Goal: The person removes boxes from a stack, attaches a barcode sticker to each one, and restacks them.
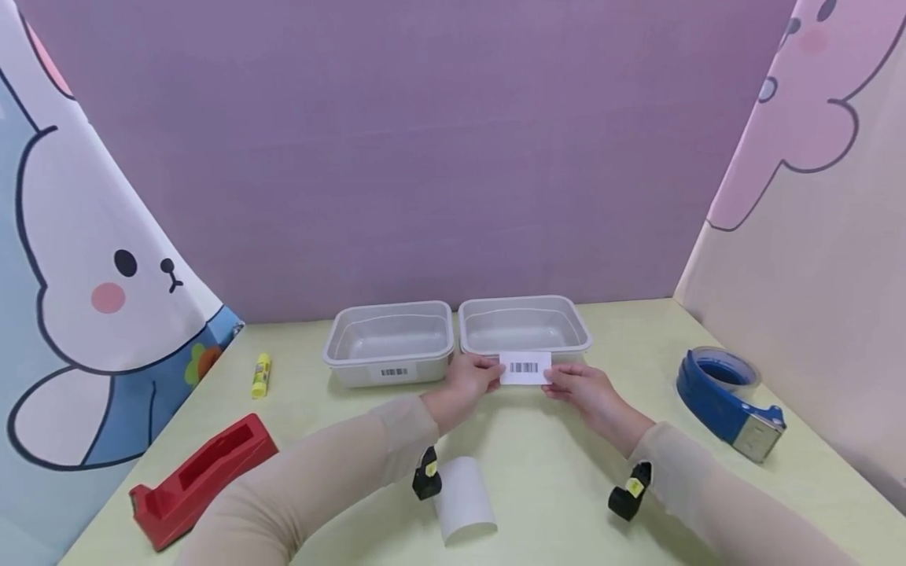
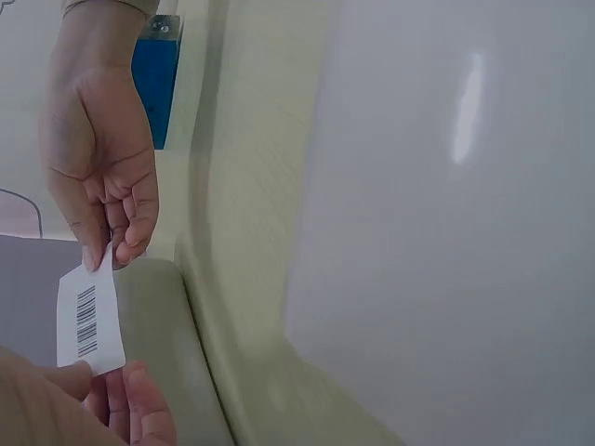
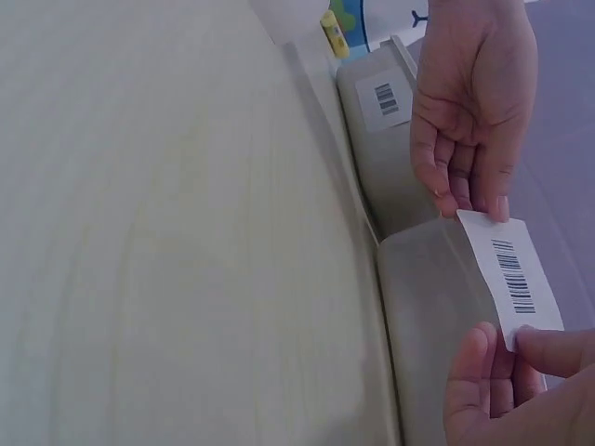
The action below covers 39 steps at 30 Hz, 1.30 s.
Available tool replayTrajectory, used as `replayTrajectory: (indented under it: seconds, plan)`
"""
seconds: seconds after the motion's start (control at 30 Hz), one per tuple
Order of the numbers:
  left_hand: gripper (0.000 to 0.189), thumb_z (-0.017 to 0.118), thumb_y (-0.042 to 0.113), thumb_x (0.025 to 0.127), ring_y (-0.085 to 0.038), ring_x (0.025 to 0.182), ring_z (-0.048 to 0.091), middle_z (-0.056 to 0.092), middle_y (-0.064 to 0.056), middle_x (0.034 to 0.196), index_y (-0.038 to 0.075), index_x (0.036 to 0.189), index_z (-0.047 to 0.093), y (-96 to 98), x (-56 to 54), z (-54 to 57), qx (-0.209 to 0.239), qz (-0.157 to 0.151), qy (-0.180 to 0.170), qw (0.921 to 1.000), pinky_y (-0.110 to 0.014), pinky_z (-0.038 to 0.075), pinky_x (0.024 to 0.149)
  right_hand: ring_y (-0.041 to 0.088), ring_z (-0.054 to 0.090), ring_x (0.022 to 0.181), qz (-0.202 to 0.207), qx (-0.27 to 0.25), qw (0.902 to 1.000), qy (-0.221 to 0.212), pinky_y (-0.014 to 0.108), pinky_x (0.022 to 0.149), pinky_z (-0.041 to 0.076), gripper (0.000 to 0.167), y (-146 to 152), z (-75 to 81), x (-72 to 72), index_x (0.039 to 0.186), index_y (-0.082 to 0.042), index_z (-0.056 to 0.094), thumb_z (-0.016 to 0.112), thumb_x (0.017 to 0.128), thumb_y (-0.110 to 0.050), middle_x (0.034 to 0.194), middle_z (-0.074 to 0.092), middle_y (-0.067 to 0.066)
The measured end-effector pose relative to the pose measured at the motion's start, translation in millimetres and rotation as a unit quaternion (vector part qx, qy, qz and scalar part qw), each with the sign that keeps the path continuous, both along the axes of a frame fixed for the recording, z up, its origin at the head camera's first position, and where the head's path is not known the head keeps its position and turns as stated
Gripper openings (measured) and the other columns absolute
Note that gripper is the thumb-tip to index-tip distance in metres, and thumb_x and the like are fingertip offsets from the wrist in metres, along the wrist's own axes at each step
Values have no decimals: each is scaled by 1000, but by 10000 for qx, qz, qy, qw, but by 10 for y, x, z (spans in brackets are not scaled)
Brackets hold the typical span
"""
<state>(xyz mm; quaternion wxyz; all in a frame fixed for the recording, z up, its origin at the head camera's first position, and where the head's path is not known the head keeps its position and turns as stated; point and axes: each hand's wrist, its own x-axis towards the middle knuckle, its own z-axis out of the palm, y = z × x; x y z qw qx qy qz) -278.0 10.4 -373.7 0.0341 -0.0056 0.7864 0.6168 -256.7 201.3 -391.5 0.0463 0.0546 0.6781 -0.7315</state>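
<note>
A barcode label hung between the left hand and the right hand, with creasing the likeliest trouble.
Each hand pinched one short end between thumb and fingers, so an uneven pull could have buckled or skewed the thin paper, and a loosened pinch could have let one end droop against the right grey plastic tub; whether they touched could not be told. The label, just before that tub's near rim, was white, rectangular and slightly bowed, black bars across its middle.
</note>
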Motion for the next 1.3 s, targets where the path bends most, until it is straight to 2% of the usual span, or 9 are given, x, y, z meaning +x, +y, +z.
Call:
replayTrajectory:
  seconds: [0.13,0.3,0.53,0.7,0.8,1.07,1.3]
  plan:
    - [13,68,3,87,-10,59,58,70,-16,80,-6,96,71,37,-18,-35,-89,52,-166,9998,-28,60,65,8,66,72,-56,55,10000,18,20,73,58,34,12,-21,-24,119,18,51,59,93,-1,79,69,2]
    - [13,69,1,85,-9,55,56,71,-16,77,-7,95,72,79,-32,-89,-112,198,-246,9994,-28,60,63,10,66,71,-251,163,9995,-84,21,70,58,31,8,-40,-40,115,17,54,61,91,0,75,70,1]
    - [14,69,1,86,-8,53,54,71,-17,78,-9,95,71,108,-87,-162,129,339,-308,9989,-23,57,58,10,65,69,-417,276,9985,-222,20,66,57,38,-36,-57,-82,120,17,54,64,90,-4,75,70,2]
    - [14,69,0,85,-7,51,52,64,-9,66,-10,94,69,124,-135,-199,239,382,-316,9985,-19,52,51,10,64,66,-546,323,9972,-398,20,65,57,41,-62,-68,-125,122,16,54,66,89,-5,80,70,7]
    - [12,69,-1,84,-7,50,52,61,-5,62,-10,93,69,128,-152,-201,206,397,-329,9985,-21,55,52,9,64,65,-599,311,9967,-459,20,64,57,40,-64,-80,-146,121,16,55,66,89,-5,80,70,8]
    - [11,68,0,86,-8,52,55,63,-7,64,-9,91,68,123,-152,-190,235,403,-371,9982,-26,59,60,9,63,64,-687,239,9958,-556,19,65,57,36,-65,-95,-178,118,14,56,66,89,-6,79,69,7]
    - [12,69,-1,85,-8,55,58,71,-17,77,-10,93,68,133,-166,-215,298,470,-334,9979,-28,60,64,9,63,61,-818,119,9946,-623,20,62,58,37,-80,-116,-224,117,13,57,68,90,-9,72,66,4]
